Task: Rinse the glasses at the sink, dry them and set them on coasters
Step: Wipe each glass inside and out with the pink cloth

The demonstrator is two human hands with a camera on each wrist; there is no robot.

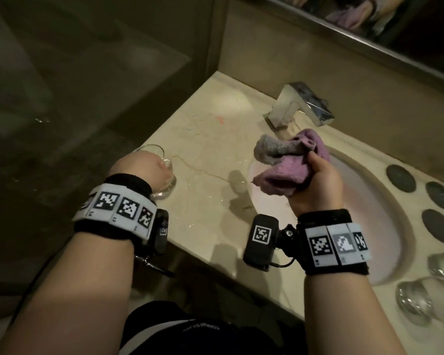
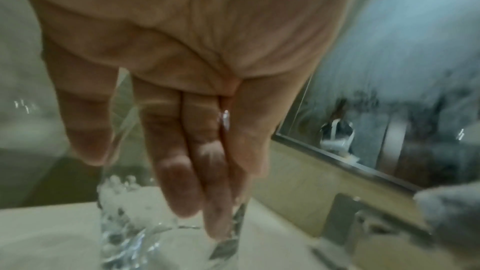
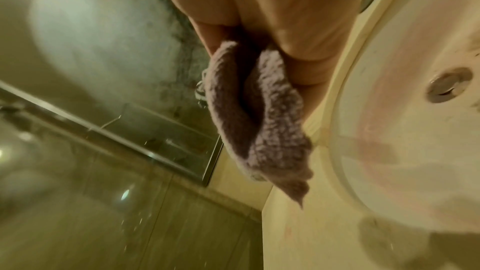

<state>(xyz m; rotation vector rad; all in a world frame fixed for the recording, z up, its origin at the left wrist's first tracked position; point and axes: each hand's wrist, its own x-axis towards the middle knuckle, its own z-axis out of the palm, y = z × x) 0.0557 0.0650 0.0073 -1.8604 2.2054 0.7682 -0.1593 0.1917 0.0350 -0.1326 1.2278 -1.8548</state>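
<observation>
A clear glass [image 1: 167,181] is upright at the left edge of the marble counter [image 1: 210,160]; whether its base rests there I cannot tell. My left hand [image 1: 139,167] grips it from above. In the left wrist view the thumb and fingers [image 2: 182,171] lie down the sides of the glass [image 2: 124,223]. My right hand [image 1: 315,180] holds a bunched purple and grey cloth [image 1: 287,162] over the left rim of the sink [image 1: 385,208]. In the right wrist view the cloth [image 3: 259,130] hangs out of the right hand [image 3: 285,28].
Three dark round coasters [image 1: 400,178] lie along the counter right of the basin. Other clear glasses [image 1: 415,301] sit at the near right. A chrome tap [image 1: 300,103] stands behind the sink, under a mirror. The sink drain [image 3: 446,87] is visible.
</observation>
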